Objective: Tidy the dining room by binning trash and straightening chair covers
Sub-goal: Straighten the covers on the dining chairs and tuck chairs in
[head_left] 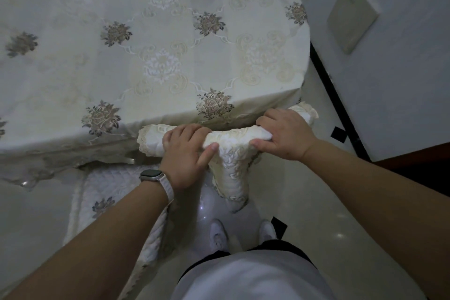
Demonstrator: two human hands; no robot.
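Observation:
A cream embroidered chair cover (233, 143) lies over the top rail of a chair tucked against the table, with a flap hanging down the chair's back. My left hand (186, 153) grips the cover over the rail left of centre, thumb on the near side. My right hand (285, 134) grips it toward the right end, fingers curled over the far side. Both rail ends stick out past my hands, wrapped in the cover. A quilted white seat pad (107, 192) shows below on the left.
The table, under a cream floral tablecloth (146, 44), fills the upper left, its edge just beyond the chair rail. A white wall (401, 68) with a beige wall plate (350, 14) and black skirting stands at right. My feet (243, 236) stand on glossy floor tiles.

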